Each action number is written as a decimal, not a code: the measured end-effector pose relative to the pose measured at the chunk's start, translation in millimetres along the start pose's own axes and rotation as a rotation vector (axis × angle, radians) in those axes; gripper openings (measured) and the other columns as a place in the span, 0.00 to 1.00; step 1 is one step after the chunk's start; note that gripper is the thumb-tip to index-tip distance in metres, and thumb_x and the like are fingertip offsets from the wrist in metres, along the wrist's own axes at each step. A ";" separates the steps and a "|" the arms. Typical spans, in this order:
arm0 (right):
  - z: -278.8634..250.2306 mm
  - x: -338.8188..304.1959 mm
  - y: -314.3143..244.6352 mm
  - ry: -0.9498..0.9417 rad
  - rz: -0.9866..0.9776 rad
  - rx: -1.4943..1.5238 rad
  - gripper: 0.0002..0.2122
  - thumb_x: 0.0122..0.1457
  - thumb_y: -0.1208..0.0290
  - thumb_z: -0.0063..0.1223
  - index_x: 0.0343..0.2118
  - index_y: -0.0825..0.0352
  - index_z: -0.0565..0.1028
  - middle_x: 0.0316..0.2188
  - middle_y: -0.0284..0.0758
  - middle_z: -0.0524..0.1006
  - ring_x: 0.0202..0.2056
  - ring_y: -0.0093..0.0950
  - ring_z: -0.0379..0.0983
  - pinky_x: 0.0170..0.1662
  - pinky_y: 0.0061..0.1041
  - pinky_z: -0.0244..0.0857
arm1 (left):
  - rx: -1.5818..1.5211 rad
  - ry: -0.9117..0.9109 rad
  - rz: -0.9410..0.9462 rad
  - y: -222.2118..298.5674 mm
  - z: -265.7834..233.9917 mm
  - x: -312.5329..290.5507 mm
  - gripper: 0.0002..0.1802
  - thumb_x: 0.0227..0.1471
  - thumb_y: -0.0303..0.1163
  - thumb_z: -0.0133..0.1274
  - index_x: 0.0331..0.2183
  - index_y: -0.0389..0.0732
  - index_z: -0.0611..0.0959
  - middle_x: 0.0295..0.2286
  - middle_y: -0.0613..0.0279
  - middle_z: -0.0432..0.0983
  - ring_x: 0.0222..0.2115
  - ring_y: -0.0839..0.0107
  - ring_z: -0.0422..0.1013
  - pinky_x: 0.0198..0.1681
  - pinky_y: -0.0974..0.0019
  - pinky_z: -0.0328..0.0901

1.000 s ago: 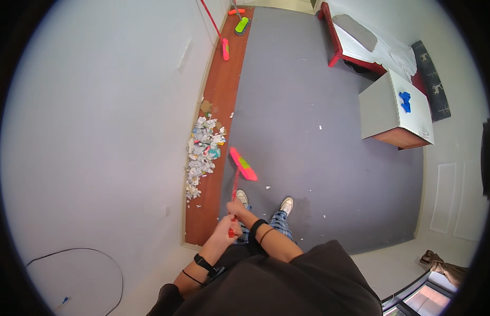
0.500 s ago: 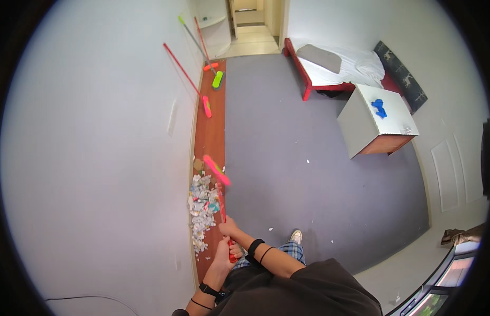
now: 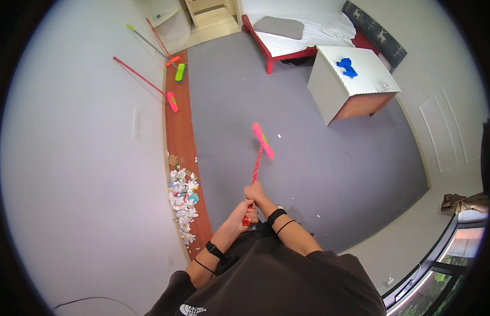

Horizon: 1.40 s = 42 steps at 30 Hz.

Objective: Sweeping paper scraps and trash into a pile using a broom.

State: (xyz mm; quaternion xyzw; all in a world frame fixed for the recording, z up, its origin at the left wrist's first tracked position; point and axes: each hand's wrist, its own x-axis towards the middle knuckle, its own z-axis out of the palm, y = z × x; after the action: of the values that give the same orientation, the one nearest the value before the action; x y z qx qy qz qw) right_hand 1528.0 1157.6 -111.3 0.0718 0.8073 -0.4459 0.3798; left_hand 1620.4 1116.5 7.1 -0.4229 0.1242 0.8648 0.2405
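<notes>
Both of my hands grip one broom (image 3: 258, 162) with a red stick and a pink head. My left hand (image 3: 238, 216) is closed round the end of the stick, close to my body. Just above it, my right hand (image 3: 255, 191) is wrapped round the stick. The pink head lies over the grey floor (image 3: 229, 105), near a small white scrap (image 3: 279, 136); whether it touches the floor I cannot tell. Left of my hands, a pile of crumpled paper scraps (image 3: 182, 203) lies on the brown strip of floor (image 3: 181, 131) along the wall.
A pink broom (image 3: 172, 101), a green-headed one (image 3: 180, 72) and an orange-headed one (image 3: 173, 61) lean on the left wall. A white cabinet (image 3: 329, 79) with blue gloves (image 3: 347, 67) on top stands at right, before a red-framed bed (image 3: 269, 63). A window (image 3: 455, 258) is at lower right.
The broom head has swung from the brown strip beside the paper pile to the right, over the grey floor. My hands moved with it, and the view has shifted rightward.
</notes>
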 end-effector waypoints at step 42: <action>-197.3 275.2 -64.0 -0.819 -0.008 0.071 0.07 0.44 0.74 0.44 0.12 0.67 0.67 0.10 0.32 0.66 0.13 0.23 0.61 0.15 0.24 0.54 | -0.369 0.424 0.326 98.9 288.2 277.0 0.13 0.53 0.42 0.37 0.20 0.49 0.67 0.11 0.75 0.59 0.09 0.80 0.57 0.09 0.77 0.53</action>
State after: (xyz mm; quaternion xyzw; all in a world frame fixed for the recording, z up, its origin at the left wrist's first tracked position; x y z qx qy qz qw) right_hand 1197.5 1211.1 -193.2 -0.1015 0.5738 -0.4668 0.6653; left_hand 1229.4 1238.7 -34.8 -0.6047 0.0786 0.7925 -0.0133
